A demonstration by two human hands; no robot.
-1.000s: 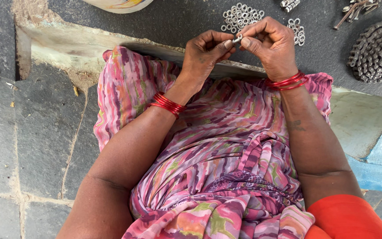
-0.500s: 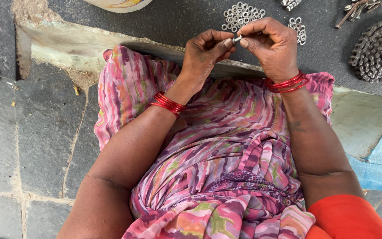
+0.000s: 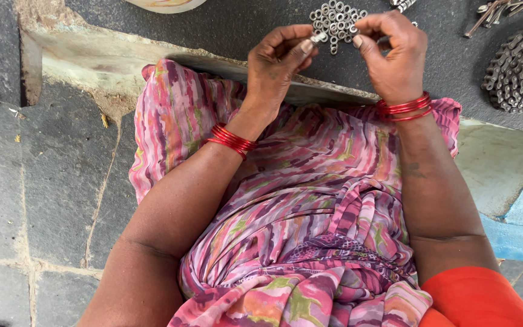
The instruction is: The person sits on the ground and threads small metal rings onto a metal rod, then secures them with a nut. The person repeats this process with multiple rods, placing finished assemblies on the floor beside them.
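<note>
My left hand (image 3: pixel 279 60) pinches a small metal piece (image 3: pixel 318 37) beside the nut pile (image 3: pixel 336 21), within easy reach; my right hand (image 3: pixel 391 51) curls closed, its contents hidden.

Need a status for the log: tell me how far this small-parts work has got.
Done: nothing finished can be told apart. In hand: left hand pinches a small metal piece; right hand is beside it, its hold unclear. Left: a pile of loose metal rings on the dark mat.

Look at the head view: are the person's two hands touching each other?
No: the left hand and right hand are apart, above the metal rings.
</note>
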